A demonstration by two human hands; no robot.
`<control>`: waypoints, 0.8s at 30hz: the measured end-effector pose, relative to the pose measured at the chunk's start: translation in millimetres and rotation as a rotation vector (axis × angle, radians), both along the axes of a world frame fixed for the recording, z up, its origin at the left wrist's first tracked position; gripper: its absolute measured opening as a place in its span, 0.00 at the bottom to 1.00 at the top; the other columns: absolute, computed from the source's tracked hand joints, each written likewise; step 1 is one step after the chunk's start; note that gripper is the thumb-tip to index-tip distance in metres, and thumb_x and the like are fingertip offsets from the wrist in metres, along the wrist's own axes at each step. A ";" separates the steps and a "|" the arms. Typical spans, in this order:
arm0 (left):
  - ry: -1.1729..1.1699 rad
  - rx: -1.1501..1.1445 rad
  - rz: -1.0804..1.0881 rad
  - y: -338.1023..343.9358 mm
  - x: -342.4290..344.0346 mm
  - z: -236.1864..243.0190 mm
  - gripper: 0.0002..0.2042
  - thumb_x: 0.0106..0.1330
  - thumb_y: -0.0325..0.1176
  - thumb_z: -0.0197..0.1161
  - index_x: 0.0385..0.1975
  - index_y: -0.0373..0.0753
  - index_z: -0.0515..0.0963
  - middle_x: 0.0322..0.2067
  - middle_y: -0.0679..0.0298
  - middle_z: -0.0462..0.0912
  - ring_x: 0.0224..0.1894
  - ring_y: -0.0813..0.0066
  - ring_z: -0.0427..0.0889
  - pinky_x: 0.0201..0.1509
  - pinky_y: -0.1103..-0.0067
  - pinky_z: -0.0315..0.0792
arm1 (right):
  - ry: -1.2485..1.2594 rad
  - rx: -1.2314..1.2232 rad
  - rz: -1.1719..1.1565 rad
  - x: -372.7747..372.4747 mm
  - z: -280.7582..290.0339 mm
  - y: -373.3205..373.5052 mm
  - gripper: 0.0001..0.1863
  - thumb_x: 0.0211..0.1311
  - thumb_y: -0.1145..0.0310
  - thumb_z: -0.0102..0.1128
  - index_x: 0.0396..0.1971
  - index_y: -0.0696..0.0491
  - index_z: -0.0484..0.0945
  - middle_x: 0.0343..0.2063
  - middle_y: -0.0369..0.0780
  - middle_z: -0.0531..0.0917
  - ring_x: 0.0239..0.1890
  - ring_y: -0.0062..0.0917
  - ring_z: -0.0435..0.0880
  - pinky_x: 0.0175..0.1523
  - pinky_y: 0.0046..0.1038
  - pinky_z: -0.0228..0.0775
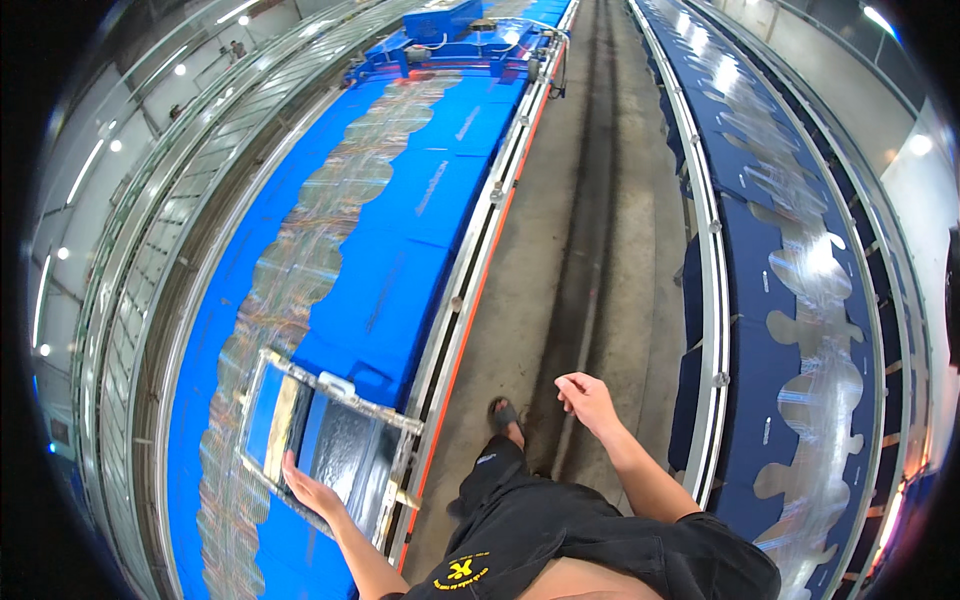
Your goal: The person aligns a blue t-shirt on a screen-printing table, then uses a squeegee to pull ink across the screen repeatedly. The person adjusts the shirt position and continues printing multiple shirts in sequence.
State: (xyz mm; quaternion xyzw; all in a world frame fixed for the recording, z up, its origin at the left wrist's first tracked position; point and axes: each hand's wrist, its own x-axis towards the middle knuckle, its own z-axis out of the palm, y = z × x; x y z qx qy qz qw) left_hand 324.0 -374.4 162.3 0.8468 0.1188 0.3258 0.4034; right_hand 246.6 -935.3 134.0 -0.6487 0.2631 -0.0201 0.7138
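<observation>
On the left, a printing screen (356, 393) with a pale metal frame lies across the blue fabric table. Inside it are a yellowish strip (284, 412) and a wet-looking dark area (345, 448). My left hand (312, 492) is at the frame's near side, with its fingers together over the edge; their undersides are hidden. Over the aisle hangs my right hand (588, 400), its fingers curled in loosely with nothing visible in them. Blue fabric (385, 285) beneath the screen carries a long shiny, wavy-edged strip (298, 265).
A blue wheeled machine (455, 45) straddles the far end of the left table. A metal rail (470, 270) with a red edge borders the aisle (570, 250). To the right, another long table holds dark navy fabric (745, 270) with silvery wavy shapes (820, 385).
</observation>
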 end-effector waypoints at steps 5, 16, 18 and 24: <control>-0.107 -0.283 -0.258 -135.3 163.8 2.2 0.32 0.90 0.52 0.34 0.60 0.29 0.81 0.63 0.50 0.82 0.65 0.56 0.79 0.72 0.63 0.68 | 0.127 -0.113 0.069 44.1 -20.7 -62.8 0.14 0.77 0.59 0.65 0.44 0.57 0.87 0.28 0.33 0.85 0.27 0.15 0.80 0.32 0.22 0.73; -0.027 -0.401 -0.929 -462.2 425.5 75.0 0.27 0.88 0.48 0.45 0.54 0.29 0.84 0.55 0.52 0.87 0.53 0.65 0.86 0.56 0.70 0.79 | 0.437 -0.059 -0.416 107.5 -88.1 -255.2 0.14 0.76 0.60 0.65 0.43 0.57 0.85 0.27 0.35 0.85 0.22 0.18 0.80 0.25 0.24 0.72; -0.016 -0.385 -0.976 -500.2 444.1 81.7 0.28 0.88 0.48 0.45 0.52 0.29 0.85 0.53 0.52 0.88 0.51 0.65 0.87 0.54 0.70 0.80 | 0.441 -0.046 -0.391 149.0 -101.8 -280.7 0.14 0.76 0.60 0.65 0.44 0.58 0.85 0.27 0.35 0.84 0.22 0.18 0.80 0.26 0.24 0.72; 0.173 -0.542 -0.794 -558.5 496.9 41.9 0.32 0.88 0.54 0.41 0.49 0.29 0.86 0.46 0.54 0.90 0.44 0.65 0.89 0.50 0.71 0.81 | 0.339 -0.205 -0.038 347.9 -109.7 -387.1 0.14 0.76 0.60 0.65 0.43 0.57 0.86 0.26 0.35 0.86 0.24 0.18 0.82 0.29 0.26 0.75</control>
